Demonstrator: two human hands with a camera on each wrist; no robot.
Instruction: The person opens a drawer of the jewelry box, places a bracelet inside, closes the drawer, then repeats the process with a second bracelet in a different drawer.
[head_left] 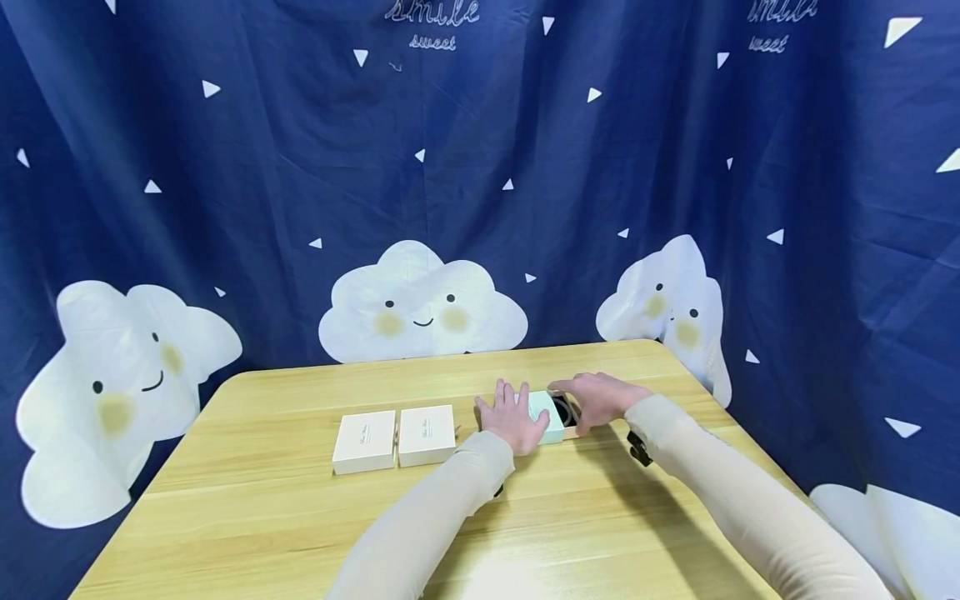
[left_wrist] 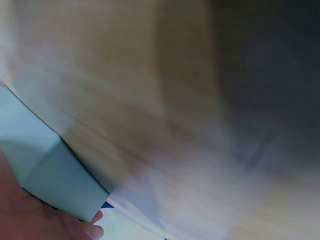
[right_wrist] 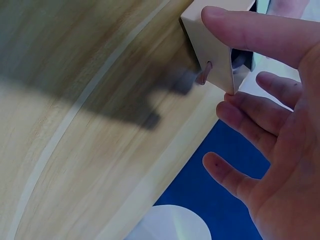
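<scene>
A mint-green sleeve box [head_left: 550,427] lies on the wooden table [head_left: 300,517], right of centre. My left hand [head_left: 514,417] presses flat on its top with fingers spread; the left wrist view shows the mint box [left_wrist: 45,170] under that hand [left_wrist: 30,217]. A cream drawer [head_left: 567,412] sticks out of the sleeve's right end, with something dark inside. My right hand [head_left: 598,400] holds the drawer's end. In the right wrist view the thumb [right_wrist: 250,30] lies along the drawer end [right_wrist: 210,45], a finger touches its other corner, and a small pull tab [right_wrist: 204,73] hangs from its face.
Two white square boxes [head_left: 364,440] [head_left: 427,433] lie side by side left of the hands. A blue curtain with white clouds [head_left: 420,308] hangs close behind the table. The table's right edge [head_left: 720,408] is near the right hand.
</scene>
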